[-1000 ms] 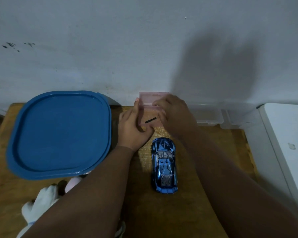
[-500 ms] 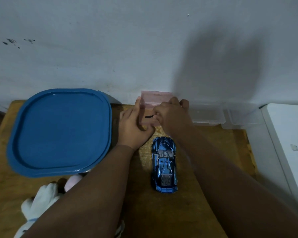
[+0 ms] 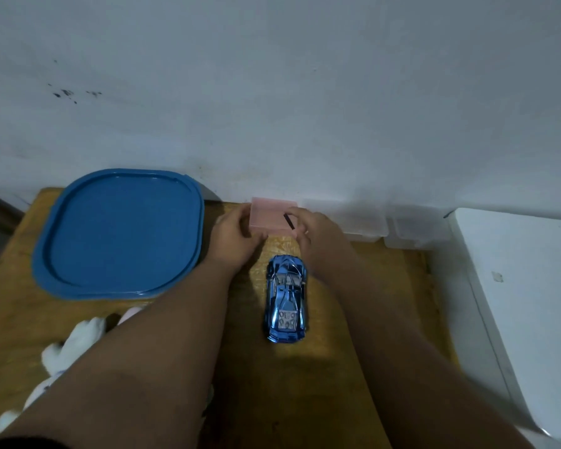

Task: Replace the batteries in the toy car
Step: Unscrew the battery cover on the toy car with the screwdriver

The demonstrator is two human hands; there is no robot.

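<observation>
A shiny blue toy car (image 3: 286, 299) stands on its wheels on the wooden table (image 3: 305, 400), nose toward the wall. Just beyond it a small pink plastic box (image 3: 269, 215) sits against the wall. My left hand (image 3: 237, 238) grips the box's left side. My right hand (image 3: 318, 231) rests at the box's right edge and pinches a thin black stick-like tool (image 3: 289, 221), which lies slanted over the box. I cannot tell whether the box's lid is open. No batteries are visible.
A large blue container lid (image 3: 117, 234) covers the table's left part. Two clear plastic boxes (image 3: 363, 222) line the wall to the right. A white block (image 3: 525, 303) borders the table's right side. A white plush toy (image 3: 68, 351) lies at the near left.
My right hand has shifted to the right side of the pink box, and the black tool has turned from nearly level to a steeper slant. The car has not moved.
</observation>
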